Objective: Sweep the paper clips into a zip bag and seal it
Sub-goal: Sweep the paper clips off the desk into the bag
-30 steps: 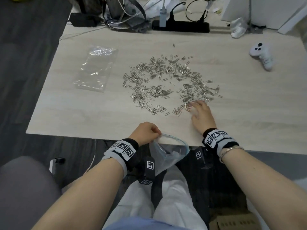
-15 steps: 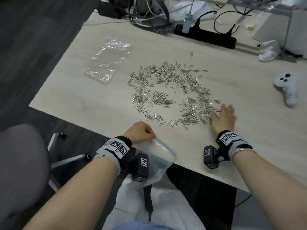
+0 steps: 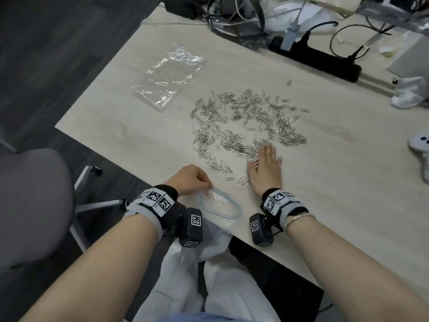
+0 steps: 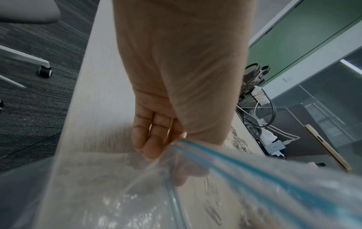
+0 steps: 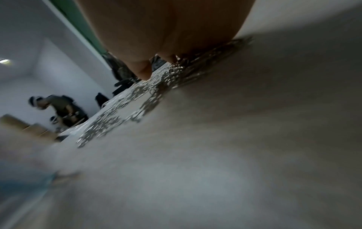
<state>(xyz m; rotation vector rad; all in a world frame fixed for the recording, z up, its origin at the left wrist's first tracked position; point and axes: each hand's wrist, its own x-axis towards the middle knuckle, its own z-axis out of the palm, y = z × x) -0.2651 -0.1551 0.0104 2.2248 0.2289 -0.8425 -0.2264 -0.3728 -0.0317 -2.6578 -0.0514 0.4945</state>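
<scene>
Paper clips [image 3: 246, 126] lie scattered mid-table, the sweep seemingly just starting: the right hand [image 3: 264, 168], flat with fingers straight, rests at their near edge and must drag them toward the zip bag [image 3: 220, 205], whose mouth the left hand [image 3: 190, 180] pinches open at the table edge.

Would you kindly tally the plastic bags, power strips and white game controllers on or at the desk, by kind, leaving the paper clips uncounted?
Plastic bags: 2, the zip bag held open at the desk edge by the left hand, and a clear bag lying flat
Power strips: 1
White game controllers: 1
Total: 4
</scene>
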